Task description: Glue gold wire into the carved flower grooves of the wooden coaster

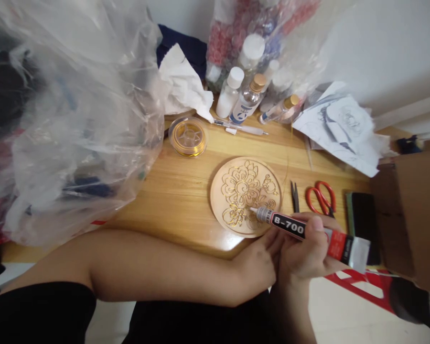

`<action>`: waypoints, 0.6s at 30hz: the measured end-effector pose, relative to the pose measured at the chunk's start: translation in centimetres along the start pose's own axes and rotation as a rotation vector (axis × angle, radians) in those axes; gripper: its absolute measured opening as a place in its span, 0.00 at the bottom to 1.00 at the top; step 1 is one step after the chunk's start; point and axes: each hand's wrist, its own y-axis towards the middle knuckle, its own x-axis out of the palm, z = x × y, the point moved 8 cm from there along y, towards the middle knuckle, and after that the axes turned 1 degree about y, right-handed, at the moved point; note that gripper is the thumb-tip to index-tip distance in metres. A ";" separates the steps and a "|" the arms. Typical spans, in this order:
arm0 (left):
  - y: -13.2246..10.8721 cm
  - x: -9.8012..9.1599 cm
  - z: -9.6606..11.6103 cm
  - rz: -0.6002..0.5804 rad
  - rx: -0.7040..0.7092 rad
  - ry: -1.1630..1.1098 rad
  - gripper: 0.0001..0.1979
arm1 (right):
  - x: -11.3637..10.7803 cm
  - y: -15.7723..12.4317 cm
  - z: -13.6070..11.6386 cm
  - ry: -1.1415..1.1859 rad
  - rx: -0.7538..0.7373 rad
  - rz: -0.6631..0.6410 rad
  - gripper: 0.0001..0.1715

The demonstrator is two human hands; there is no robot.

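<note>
A: What is shown nearest the viewer?

B: The left forearm [157, 265] is laid across the near side, and the left hand [254, 267] is placed at the lower-right rim of a pale round plaque [218, 204]. Its fingers are partly covered, so whether the rim is gripped cannot be told.

A: And the right hand [306, 253]?

B: It is clamped about a B-700 tube [288, 226], with the thumb pressed on the upper side.

A: How is the tube's long axis directed?

B: It is slanted from a crimped end at lower right to a nozzle [255, 210] at upper left. The plaque is set flat on the tabletop [175, 196], ahead and to the left of the right hand. The rim is approached more closely by the left hand; the plaque's face is reached only by the nozzle. The governing relation is judged to be that of tip to gold outlines [241, 187]; whether contact is made cannot be told.

A: What is placed farther off?

B: To the right, a black pointed tool [295, 197] and red-handled scissors [321, 196] are seen; beyond the plaque, a spool of gold wire [188, 137], a white pen [250, 129] and a brown-capped bottle [247, 102].
</note>
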 end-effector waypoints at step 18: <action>0.1 0.2 0.0 -0.042 0.001 -0.026 0.23 | 0.2 -0.1 -0.2 -0.002 -0.013 0.009 0.09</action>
